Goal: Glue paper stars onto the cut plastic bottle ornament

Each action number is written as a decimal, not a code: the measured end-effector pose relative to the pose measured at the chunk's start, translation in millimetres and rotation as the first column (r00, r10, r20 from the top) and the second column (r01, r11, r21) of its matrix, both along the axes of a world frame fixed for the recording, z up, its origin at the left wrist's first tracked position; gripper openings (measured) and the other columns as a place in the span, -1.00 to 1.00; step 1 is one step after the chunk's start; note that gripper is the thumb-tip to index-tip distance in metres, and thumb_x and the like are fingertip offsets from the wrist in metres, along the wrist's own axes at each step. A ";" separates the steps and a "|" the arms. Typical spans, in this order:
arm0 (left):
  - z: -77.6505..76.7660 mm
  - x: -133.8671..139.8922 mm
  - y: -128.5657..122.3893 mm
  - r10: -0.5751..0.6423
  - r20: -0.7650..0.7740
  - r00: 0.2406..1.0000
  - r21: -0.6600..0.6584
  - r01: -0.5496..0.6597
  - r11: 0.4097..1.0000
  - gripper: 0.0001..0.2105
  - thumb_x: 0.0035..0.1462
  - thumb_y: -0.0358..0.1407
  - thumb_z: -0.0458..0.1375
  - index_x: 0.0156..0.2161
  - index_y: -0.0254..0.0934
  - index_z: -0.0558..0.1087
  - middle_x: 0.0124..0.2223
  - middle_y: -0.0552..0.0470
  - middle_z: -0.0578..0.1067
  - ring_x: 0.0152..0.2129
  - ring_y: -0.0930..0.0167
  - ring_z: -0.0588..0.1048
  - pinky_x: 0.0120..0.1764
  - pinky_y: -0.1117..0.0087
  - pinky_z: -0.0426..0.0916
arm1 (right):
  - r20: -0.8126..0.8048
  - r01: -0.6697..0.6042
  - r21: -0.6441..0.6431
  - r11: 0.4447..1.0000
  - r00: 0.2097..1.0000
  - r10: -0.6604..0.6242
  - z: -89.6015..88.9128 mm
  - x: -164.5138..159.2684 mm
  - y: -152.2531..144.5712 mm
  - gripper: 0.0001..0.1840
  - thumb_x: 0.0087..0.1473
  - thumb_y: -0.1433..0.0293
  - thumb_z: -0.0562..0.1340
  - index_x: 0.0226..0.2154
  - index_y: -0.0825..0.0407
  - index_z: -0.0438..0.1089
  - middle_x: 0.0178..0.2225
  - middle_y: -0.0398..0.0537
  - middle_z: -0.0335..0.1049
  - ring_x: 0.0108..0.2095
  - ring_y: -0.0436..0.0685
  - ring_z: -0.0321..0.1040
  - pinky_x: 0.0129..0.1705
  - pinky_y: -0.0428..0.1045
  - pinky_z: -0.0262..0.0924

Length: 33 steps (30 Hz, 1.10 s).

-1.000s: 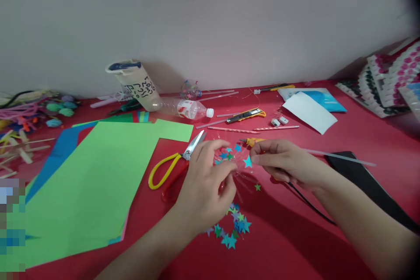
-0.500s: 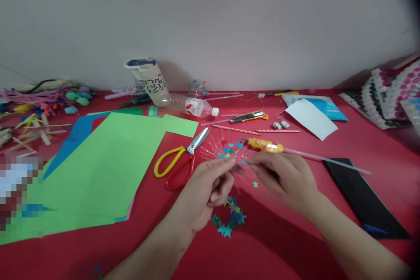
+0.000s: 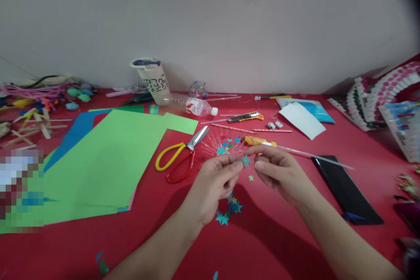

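Note:
Between the thumb and index finger of my left hand, a small teal star is pinched by one edge. My right hand is just to its right, its index finger stretched toward the star's top and its thumb apart from that finger; whether the fingertip touches the star is unclear. Below my hands, several blue, teal and green stars form a ring, partly hidden by my left hand. Behind my hands lies a clear, fan-like plastic piece with loose stars on it. A single green star rests on the red table.
Scissors lie left of my hands beside green paper sheets. A yellow glue gun with a long glue stick is behind my right hand. Farther back are a utility knife, a plastic bottle and a cup. A black case lies right.
My right hand's fingers have opened from a pinch, with the index finger extended. The teal star now shows face-on in my left hand. The view has shifted slightly.

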<state>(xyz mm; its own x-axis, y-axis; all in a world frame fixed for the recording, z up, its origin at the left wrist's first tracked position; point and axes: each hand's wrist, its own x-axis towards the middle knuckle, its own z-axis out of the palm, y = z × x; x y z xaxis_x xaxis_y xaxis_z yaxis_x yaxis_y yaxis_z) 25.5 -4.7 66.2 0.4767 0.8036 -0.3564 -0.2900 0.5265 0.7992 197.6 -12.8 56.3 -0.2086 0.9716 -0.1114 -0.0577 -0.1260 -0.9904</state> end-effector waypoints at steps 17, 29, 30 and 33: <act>-0.3 0.7 -14.0 0.075 -0.005 0.997 0.071 -0.075 0.995 -0.79 0.15 -0.26 0.09 -0.11 -0.27 0.36 -0.67 0.26 0.21 -0.79 0.66 -0.04 -0.71 0.56 -0.20 | -0.064 0.210 0.076 0.975 0.976 -0.206 -5.6 -1.0 -1.8 -0.86 0.00 0.32 0.28 -0.33 0.00 0.36 -0.73 -0.36 0.05 -0.72 -0.14 -0.07 -0.70 -0.18 -0.16; 7.2 -2.2 -10.9 -0.134 -0.108 0.985 0.027 0.137 0.990 -0.49 0.14 -0.33 0.02 0.18 -0.34 0.04 -0.64 0.20 0.36 -0.83 0.64 0.04 -0.73 0.58 -0.11 | 0.414 -0.032 0.078 0.996 0.910 -0.003 -2.4 6.6 34.7 -0.76 0.03 0.22 0.25 -0.28 0.02 0.38 -0.70 -0.34 0.06 -0.70 -0.13 -0.04 -0.71 -0.19 -0.04; 7.0 -2.2 -10.5 -0.155 -0.101 0.983 0.022 0.158 0.987 -0.51 0.14 -0.34 0.02 0.17 -0.34 0.05 -0.63 0.20 0.37 -0.83 0.64 0.04 -0.74 0.58 -0.11 | 0.384 -0.042 0.067 0.997 0.923 0.013 -4.1 7.5 36.6 -0.76 0.03 0.23 0.25 -0.28 0.02 0.38 -0.70 -0.34 0.07 -0.70 -0.13 -0.03 -0.71 -0.19 -0.04; 6.0 -2.2 -9.7 -0.163 -0.062 0.985 0.020 0.164 0.986 -0.52 0.13 -0.35 0.02 0.16 -0.31 0.05 -0.62 0.21 0.36 -0.83 0.64 0.03 -0.74 0.57 -0.11 | 0.312 -0.067 0.030 0.997 0.949 0.054 -8.5 10.8 40.1 -0.78 0.02 0.26 0.26 -0.28 0.04 0.38 -0.71 -0.34 0.11 -0.71 -0.14 -0.01 -0.70 -0.19 -0.01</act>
<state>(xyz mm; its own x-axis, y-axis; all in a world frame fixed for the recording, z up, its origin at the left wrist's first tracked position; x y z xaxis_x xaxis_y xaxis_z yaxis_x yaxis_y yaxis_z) 23.3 -14.3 72.3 0.5809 0.7255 -0.3691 -0.1530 0.5427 0.8258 208.4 27.2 47.8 -0.2286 0.9632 -0.1415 0.2599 -0.0797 -0.9623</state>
